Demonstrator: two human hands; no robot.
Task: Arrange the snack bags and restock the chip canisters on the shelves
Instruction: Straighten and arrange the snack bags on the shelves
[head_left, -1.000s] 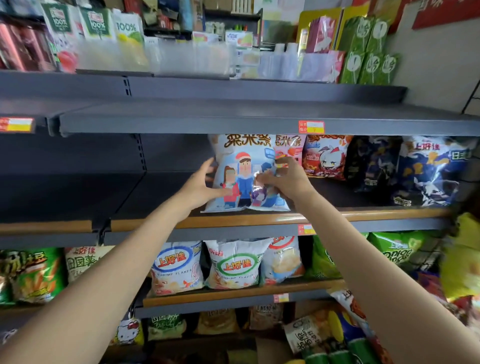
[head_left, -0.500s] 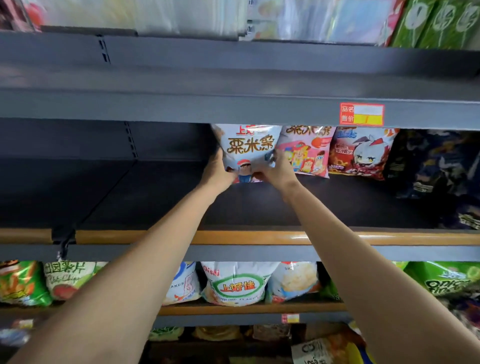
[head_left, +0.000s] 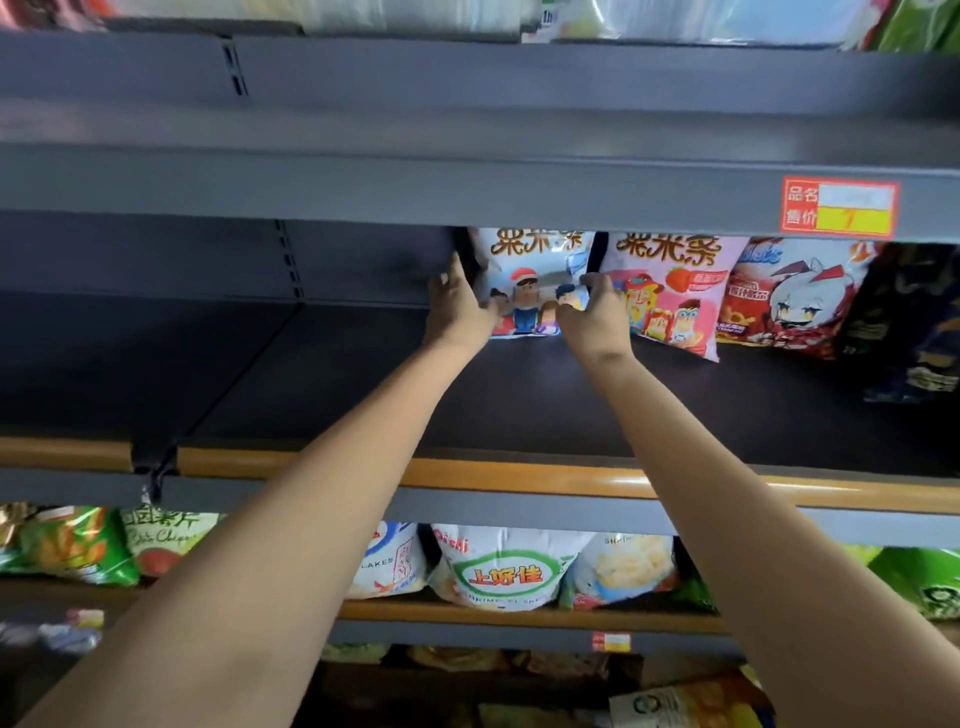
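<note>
From my feed, the upper edge of the white snack bag (head_left: 530, 275) is cut off by the grey shelf lip above it, so I read only the lower part of its yellow characters. The top row of goods is a blur of plastic, and the dark bags (head_left: 914, 332) at far right are too dim to make out. I see no chip canisters anywhere.

The white bag stands upright at the back of the dark middle shelf (head_left: 519, 405), just beside a pink snack bag (head_left: 670, 291) of the same brand on its right (a red bag with a cartoon figure (head_left: 789, 301) follows that one). My left hand (head_left: 457, 306) lies against the bag's left edge, fingers fairly straight along its side. My right hand (head_left: 592, 317) is at the bag's lower right, its fingers curled over the front of the bag, gripping it. The bag sits between the two hands, touching both.
</note>
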